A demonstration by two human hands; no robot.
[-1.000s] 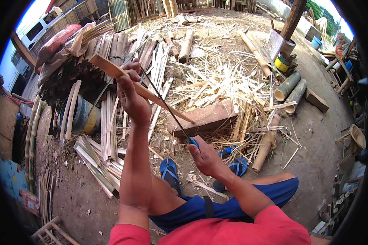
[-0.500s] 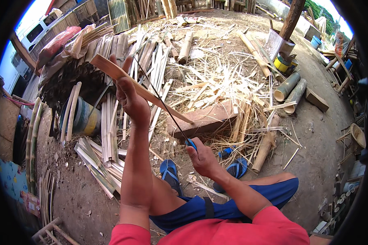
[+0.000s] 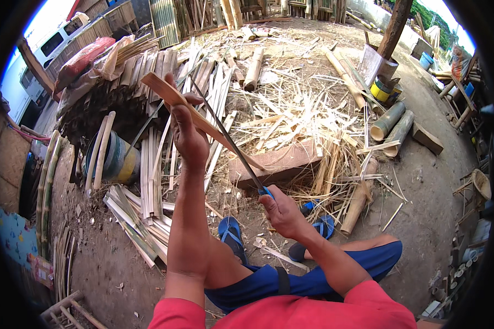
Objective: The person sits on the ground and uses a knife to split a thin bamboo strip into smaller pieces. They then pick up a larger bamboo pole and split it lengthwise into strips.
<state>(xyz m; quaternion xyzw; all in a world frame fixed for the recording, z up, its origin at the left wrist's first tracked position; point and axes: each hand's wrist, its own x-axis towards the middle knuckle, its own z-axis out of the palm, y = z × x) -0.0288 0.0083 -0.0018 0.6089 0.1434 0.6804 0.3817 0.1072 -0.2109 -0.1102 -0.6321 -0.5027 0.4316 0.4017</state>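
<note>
Your left hand (image 3: 191,143) holds the bamboo strip (image 3: 166,93), which slants toward the brown block (image 3: 282,164) beyond your right hand (image 3: 283,211); that one clasps the knife (image 3: 247,167), blade across the strip.

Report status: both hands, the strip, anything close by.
Left hand: holding pale strip, slanted. Right hand: gripping blue-handled knife, which crosses the strip in view. Close by: brown block at strip's lower end, shavings heaped beyond.
</note>
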